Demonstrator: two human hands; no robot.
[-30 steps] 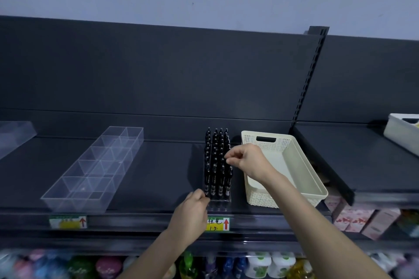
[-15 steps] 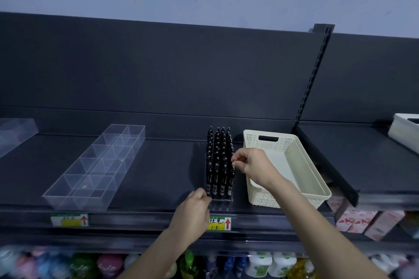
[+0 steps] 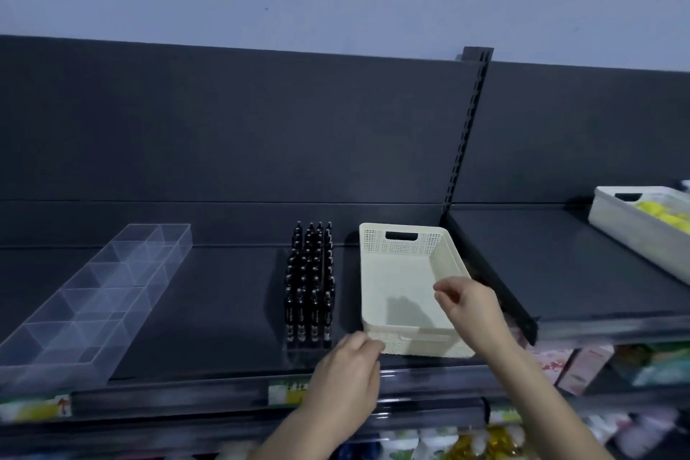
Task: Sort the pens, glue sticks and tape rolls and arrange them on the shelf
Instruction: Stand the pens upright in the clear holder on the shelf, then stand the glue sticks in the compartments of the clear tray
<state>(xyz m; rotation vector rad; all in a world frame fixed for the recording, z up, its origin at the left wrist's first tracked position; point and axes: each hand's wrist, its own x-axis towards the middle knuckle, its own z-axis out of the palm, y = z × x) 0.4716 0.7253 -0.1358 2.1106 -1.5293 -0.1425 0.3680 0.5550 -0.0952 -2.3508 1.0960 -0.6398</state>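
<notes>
pens (image 3: 310, 284) stand racked just left of the cream basket (image 3: 407, 235); that sort looks done. my right hand (image 3: 466, 306) hovers over the basket and my left hand (image 3: 347, 377) is at its front-left corner. both are curled; i cannot tell if they're gripping. next, i judge: glue sticks or tape.

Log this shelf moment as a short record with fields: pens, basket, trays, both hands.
pens: black pens standing upright in tight rows, just left of the basket
basket: cream perforated plastic basket, nothing inside
divided tray: clear plastic compartment tray, far left of the pens, compartments hold nothing
bin: white plastic bin at far right, holding yellow items, kind unclear
left hand: at the basket's front left corner; grip unclear
right hand: over the basket's front right, fingers loosely curled, nothing seen in them
</notes>
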